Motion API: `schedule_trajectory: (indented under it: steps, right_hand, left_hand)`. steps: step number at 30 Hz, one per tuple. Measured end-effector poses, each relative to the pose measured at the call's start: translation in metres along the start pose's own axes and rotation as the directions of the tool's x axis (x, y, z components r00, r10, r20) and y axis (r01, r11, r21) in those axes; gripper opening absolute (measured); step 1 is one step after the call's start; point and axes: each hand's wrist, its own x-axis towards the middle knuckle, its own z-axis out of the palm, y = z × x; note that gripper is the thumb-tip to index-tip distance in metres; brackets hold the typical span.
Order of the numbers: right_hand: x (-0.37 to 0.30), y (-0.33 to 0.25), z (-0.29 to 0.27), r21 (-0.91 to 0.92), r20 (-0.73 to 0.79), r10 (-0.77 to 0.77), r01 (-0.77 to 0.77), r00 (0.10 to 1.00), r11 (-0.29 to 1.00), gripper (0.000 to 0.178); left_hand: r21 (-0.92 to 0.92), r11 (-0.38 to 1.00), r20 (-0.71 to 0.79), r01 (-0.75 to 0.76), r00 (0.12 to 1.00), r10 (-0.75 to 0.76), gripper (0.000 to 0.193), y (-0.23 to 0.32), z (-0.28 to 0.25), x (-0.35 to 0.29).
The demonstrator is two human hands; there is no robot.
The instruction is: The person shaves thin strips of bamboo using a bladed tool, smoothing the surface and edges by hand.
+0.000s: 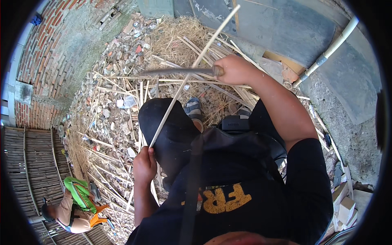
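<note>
In my left hand (145, 165), low beside my left knee, is the lower end of a long pale bamboo strip (169, 109). The strip slants up and away to the right, over my dark-trousered thigh. My right hand (233, 70) is closed round the handle of a machete-like knife (171, 71), whose dark blade points left. Blade and strip cross in front of my knees; whether the edge touches the strip I cannot tell. Many cut bamboo strips (241, 92) lie on the ground around my sandalled feet.
Dry straw-like shavings (179, 34) are heaped ahead on stony rubble (108, 110). A pipe (330, 50) and grey panels (281, 22) stand at the right. Another person (65, 208) sits on an orange stool (98, 220) at lower left, by a bamboo-slat wall (36, 159).
</note>
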Motion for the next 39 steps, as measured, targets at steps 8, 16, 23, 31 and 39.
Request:
schedule_trajectory:
  steps: [8,16,23,31,39]
  right_hand:
    - [0.007,0.048,-0.023,0.03,-0.172,0.166,-0.163,0.971,0.986,0.032]
    - [-0.015,-0.011,-0.011,-0.08,-0.121,0.001,-0.011,0.993,0.997,0.02]
    - [0.007,0.033,-0.016,0.064,-0.178,0.094,-0.084,0.98,0.994,0.038]
    - [-0.012,0.018,-0.023,0.078,-0.252,0.118,-0.102,0.961,0.992,0.033]
    - [-0.011,-0.004,-0.006,-0.216,-0.164,-0.141,0.104,0.976,0.971,0.026]
  left_hand:
    - [0.089,0.996,-0.06,0.019,0.998,-0.014,0.03,-0.002,0.009,0.0]
    - [-0.113,0.994,-0.011,-0.007,1.0,0.006,0.036,0.004,0.0,0.0]
    - [-0.231,0.973,0.026,0.003,1.0,0.003,0.04,-0.003,-0.006,0.003]
    - [-0.182,0.982,0.029,0.046,0.999,-0.042,0.039,0.0,-0.005,0.004]
    - [-0.074,0.997,-0.206,0.003,0.978,-0.018,0.029,0.006,0.018,-0.004]
